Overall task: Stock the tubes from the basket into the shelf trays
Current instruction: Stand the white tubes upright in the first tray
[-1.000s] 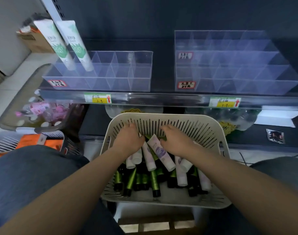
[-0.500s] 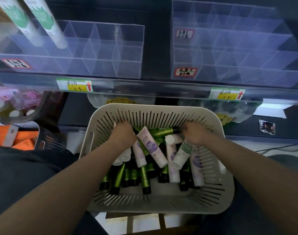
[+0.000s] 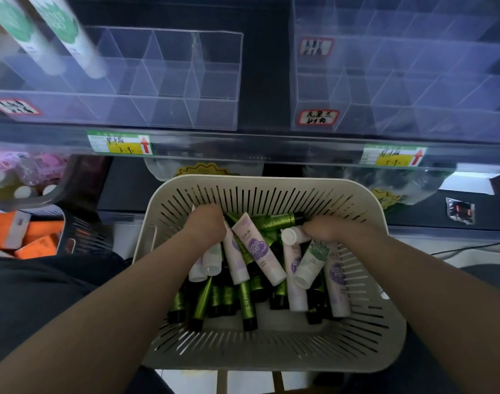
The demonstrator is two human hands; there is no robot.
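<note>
Right hand (image 3: 332, 231) — fingers curled tight round a bunch of white tubes (image 3: 311, 260), one of them green-printed, a cap poking out at the thumb side. Left hand (image 3: 207, 226) is knuckles-up over more white tubes; its palm side is hidden, so grip or mere touch: cannot tell. Both hands sit inside the slotted basket (image 3: 271, 183), on a pile that includes dark green tubes (image 3: 247, 302).

Progress: early — left tray (image 3: 172, 81) carries only two white-and-green tubes (image 3: 69, 38) (blurred, tops cut off) at its far left; right tray (image 3: 399, 81) shows no stock. Tray labels (image 3: 314, 117) illegible.
</note>
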